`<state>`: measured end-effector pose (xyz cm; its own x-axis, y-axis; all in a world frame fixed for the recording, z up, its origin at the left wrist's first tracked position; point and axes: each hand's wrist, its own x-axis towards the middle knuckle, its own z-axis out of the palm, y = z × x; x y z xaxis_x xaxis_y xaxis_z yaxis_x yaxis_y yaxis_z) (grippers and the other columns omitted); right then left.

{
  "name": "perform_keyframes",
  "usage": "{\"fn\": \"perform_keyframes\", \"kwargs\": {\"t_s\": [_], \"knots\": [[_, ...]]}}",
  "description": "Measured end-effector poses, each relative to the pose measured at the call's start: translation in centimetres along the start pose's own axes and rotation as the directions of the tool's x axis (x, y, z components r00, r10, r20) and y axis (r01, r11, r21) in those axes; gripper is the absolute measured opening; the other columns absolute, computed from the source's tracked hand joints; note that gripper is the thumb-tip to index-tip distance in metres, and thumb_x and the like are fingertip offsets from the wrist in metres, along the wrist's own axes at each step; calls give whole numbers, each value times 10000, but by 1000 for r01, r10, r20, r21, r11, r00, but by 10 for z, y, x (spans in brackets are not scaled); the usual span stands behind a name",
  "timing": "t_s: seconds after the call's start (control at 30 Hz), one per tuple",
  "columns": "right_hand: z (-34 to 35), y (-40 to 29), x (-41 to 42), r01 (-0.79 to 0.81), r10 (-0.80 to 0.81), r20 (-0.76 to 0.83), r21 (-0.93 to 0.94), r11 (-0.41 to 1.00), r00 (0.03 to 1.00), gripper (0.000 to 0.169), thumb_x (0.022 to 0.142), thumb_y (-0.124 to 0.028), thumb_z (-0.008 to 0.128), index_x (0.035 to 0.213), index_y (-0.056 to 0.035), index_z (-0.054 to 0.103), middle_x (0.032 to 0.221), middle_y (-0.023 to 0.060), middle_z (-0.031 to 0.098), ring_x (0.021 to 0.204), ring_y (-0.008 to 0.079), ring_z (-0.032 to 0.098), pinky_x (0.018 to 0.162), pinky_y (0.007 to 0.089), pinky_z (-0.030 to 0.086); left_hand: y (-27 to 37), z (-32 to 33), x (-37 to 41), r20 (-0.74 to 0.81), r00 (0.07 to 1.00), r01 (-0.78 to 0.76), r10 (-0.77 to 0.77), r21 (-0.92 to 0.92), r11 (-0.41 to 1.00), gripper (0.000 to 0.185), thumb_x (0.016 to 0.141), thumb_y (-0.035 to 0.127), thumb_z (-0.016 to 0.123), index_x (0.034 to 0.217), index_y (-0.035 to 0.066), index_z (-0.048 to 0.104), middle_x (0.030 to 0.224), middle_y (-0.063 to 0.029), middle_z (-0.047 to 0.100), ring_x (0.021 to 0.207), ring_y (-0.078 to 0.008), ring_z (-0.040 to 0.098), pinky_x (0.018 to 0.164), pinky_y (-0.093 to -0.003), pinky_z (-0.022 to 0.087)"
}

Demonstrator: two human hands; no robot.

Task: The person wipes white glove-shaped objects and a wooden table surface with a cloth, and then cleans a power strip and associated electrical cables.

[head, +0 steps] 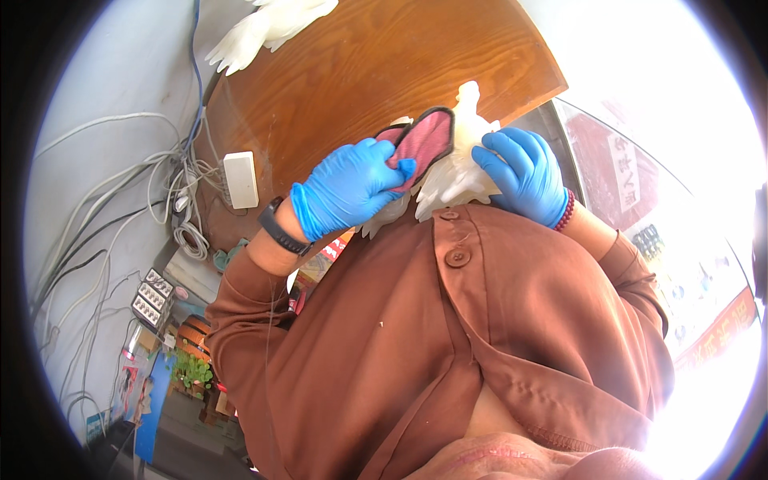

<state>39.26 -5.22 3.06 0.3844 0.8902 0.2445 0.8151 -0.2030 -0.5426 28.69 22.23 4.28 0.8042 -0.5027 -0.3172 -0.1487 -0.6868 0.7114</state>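
Observation:
My left hand (354, 189), in a blue glove, grips a pink cloth with black edging (423, 144). The cloth lies against the left side of a cream-white figurine (462, 171) with feather-like, pointed parts. My right hand (528, 174), also gloved in blue, holds the figurine's right side with curled fingers; part of its thumb is hidden. The figurine is close to my brown shirt, at the near side of a wooden table (372, 72). Another pale, feathered figurine (258, 36) lies at the table's far left, cut off by the picture's top.
A white box (241, 180) stands left of my left hand. Tangled cables (189, 180) hang along the wall at the left. To the right is a glass pane (624, 162) bearing writing. A green plant (191, 369) and shelved goods show at the lower left.

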Motion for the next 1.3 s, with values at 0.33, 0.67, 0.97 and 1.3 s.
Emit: {"fn": "perform_keyframes", "kwargs": {"t_s": [0.33, 0.67, 0.97, 1.3], "knots": [[3, -2, 7, 1, 2, -89, 24, 1000, 996, 583, 492, -147, 770, 1041, -34, 607, 1012, 106, 561, 782, 296, 586, 603, 398, 491, -13, -24, -25, -250, 915, 338, -317, 43, 940, 325, 877, 175, 649, 1160, 15, 633, 898, -158, 519, 810, -336, 540, 701, -420, 456], [8, -3, -9, -15, 13, -88, -15, 1000, 996, 500, 531, -148, 763, 1009, -55, 651, 1017, 106, 591, 908, 317, 603, 722, 421, 508, 19, 12, 69, -162, 986, 4, -30, -154, 988, 278, 892, 249, 565, 1014, 19, 664, 938, -164, 589, 841, -345, 550, 696, -437, 462], [4, 1, -7, 8, -7, -41, 23, 1000, 999, 510, 549, -146, 744, 1042, -69, 637, 1018, 83, 583, 918, 286, 600, 714, 397, 505, 25, -23, 34, 186, 973, 176, -138, -204, 963, 188, 767, 223, 623, 706, 47, 649, 718, -139, 573, 684, -337, 588, 613, -428, 446], [2, 3, 7, 18, -17, -23, 49, 999, 1000, 495, 571, -133, 717, 1052, -63, 623, 1028, 70, 580, 881, 275, 588, 690, 384, 502, 4, -15, 55, -141, 962, 169, -234, -365, 915, 193, 887, 205, 631, 842, 17, 635, 776, -125, 540, 663, -234, 537, 638, -350, 440]]}}
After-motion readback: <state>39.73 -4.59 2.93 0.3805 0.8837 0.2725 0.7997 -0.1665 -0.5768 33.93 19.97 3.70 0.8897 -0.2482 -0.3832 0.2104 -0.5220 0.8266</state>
